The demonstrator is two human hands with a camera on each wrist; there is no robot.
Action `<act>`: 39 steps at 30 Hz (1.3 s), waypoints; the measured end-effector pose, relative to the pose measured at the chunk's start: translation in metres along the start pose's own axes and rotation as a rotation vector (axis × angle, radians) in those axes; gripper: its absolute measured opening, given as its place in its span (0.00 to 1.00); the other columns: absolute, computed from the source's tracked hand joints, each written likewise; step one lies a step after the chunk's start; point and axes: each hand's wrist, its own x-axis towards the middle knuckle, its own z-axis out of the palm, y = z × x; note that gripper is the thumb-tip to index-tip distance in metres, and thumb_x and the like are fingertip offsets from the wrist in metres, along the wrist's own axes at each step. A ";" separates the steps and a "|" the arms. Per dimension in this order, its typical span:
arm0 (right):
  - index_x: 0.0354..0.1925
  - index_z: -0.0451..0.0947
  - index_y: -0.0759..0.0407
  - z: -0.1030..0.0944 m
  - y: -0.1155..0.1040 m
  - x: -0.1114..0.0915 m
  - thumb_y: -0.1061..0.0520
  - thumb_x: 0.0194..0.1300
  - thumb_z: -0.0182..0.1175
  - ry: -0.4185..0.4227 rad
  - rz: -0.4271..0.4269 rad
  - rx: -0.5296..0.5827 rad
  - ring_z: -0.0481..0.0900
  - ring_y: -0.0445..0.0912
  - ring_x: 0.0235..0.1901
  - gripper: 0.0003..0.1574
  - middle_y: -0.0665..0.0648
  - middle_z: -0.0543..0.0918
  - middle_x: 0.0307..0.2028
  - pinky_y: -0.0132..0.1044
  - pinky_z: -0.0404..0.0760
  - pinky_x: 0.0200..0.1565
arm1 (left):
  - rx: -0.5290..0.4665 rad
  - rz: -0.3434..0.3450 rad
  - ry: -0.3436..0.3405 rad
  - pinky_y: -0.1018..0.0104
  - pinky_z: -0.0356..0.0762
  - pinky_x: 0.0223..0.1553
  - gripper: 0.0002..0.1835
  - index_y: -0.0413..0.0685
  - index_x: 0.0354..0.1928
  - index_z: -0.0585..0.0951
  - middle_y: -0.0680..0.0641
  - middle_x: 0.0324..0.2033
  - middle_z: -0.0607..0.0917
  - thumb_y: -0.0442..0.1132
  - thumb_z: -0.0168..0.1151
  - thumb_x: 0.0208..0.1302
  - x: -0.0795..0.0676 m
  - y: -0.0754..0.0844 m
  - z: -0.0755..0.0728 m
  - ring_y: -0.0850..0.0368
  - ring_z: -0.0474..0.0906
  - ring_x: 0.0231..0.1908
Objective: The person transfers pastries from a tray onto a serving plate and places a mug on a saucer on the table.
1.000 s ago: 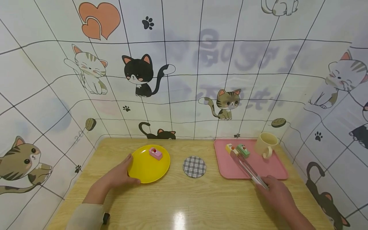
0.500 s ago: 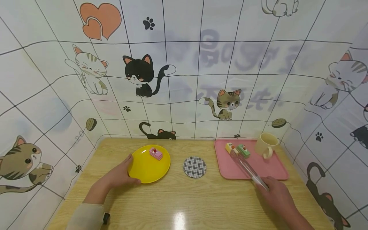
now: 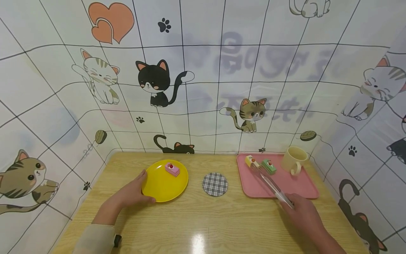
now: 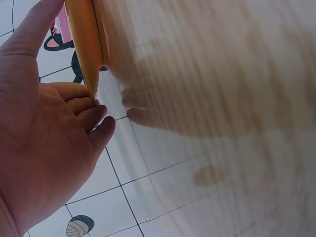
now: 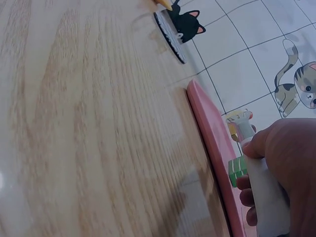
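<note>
My left hand [image 3: 134,192] holds the left rim of a yellow plate [image 3: 161,190], thumb at the near side and fingers farther back. A pink toy cake slice [image 3: 172,169] with a red berry sits toward the plate's back. In my right hand [image 3: 302,213] I grip a pair of tongs [image 3: 273,185], pale-handled in the right wrist view. Their tips reach over the pink tray [image 3: 296,185] to a yellow toy cake slice [image 3: 250,161], overlapping its near end. Right beside it on the tray lies a green toy cake slice [image 3: 269,167].
A cream mug [image 3: 294,159] stands at the tray's back right, handle toward me. Between plate and tray lies a round checked coaster [image 3: 215,184]. A cat-printed cloth wall [image 3: 203,81] closes off the back and sides of the wooden table [image 3: 190,229].
The tong tips have shifted slightly left and back, and the yellow cake slice has moved the same way, away from the green one. My left hand and the plate stay put.
</note>
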 end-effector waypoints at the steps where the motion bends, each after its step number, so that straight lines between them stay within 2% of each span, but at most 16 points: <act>1: 0.54 0.90 0.66 0.000 -0.001 0.001 0.56 0.72 0.74 0.007 -0.011 -0.001 0.71 0.45 0.27 0.17 0.48 0.79 0.27 0.38 0.70 0.27 | 0.001 0.001 0.000 0.31 0.53 0.81 0.75 0.29 0.87 0.50 0.28 0.87 0.45 0.66 0.85 0.54 0.000 0.000 0.000 0.26 0.49 0.84; 5: 0.53 0.91 0.66 0.000 -0.008 0.003 0.58 0.70 0.76 0.024 -0.060 -0.004 0.73 0.44 0.28 0.17 0.49 0.86 0.31 0.39 0.73 0.29 | 0.002 0.001 0.001 0.31 0.52 0.82 0.75 0.30 0.87 0.50 0.28 0.87 0.45 0.66 0.85 0.54 0.001 -0.001 0.000 0.26 0.49 0.84; 14: 0.52 0.92 0.65 0.002 -0.026 0.004 0.59 0.68 0.77 0.047 -0.124 0.012 0.76 0.43 0.29 0.17 0.49 0.88 0.33 0.40 0.79 0.31 | -0.015 0.004 -0.002 0.31 0.53 0.81 0.75 0.28 0.86 0.49 0.27 0.86 0.45 0.64 0.86 0.54 -0.001 0.002 -0.001 0.25 0.49 0.84; 19: 0.52 0.92 0.64 0.005 -0.036 0.006 0.58 0.69 0.77 0.032 -0.151 0.012 0.77 0.42 0.30 0.16 0.47 0.87 0.33 0.40 0.80 0.32 | -0.013 0.004 0.002 0.30 0.53 0.81 0.75 0.28 0.86 0.50 0.27 0.86 0.46 0.64 0.86 0.54 -0.001 0.003 -0.002 0.25 0.50 0.84; 24: 0.52 0.93 0.61 0.008 -0.047 0.007 0.58 0.69 0.78 0.024 -0.188 0.020 0.73 0.40 0.29 0.15 0.43 0.83 0.30 0.37 0.77 0.30 | -0.016 0.001 0.002 0.31 0.53 0.81 0.75 0.29 0.87 0.50 0.27 0.87 0.46 0.64 0.86 0.54 -0.002 0.003 -0.001 0.25 0.50 0.84; 29: 0.50 0.93 0.60 0.012 -0.056 0.007 0.60 0.67 0.78 0.066 -0.258 0.030 0.69 0.37 0.26 0.13 0.40 0.76 0.26 0.34 0.74 0.28 | -0.015 0.000 0.003 0.31 0.53 0.81 0.75 0.29 0.87 0.50 0.28 0.87 0.46 0.64 0.86 0.54 -0.002 0.003 -0.001 0.25 0.50 0.84; 33: 0.49 0.94 0.60 0.016 -0.063 0.008 0.60 0.65 0.79 0.108 -0.322 0.015 0.70 0.35 0.27 0.13 0.39 0.78 0.28 0.35 0.75 0.29 | -0.017 0.001 0.005 0.31 0.53 0.81 0.75 0.29 0.87 0.50 0.27 0.87 0.46 0.64 0.86 0.54 -0.002 0.003 -0.001 0.25 0.50 0.84; 39: 0.54 0.93 0.59 0.018 -0.076 0.011 0.57 0.68 0.79 0.052 -0.286 -0.002 0.75 0.39 0.30 0.17 0.44 0.86 0.34 0.39 0.80 0.33 | -0.015 -0.002 0.003 0.31 0.53 0.81 0.75 0.29 0.86 0.50 0.28 0.87 0.46 0.64 0.86 0.54 -0.002 0.003 -0.001 0.25 0.49 0.84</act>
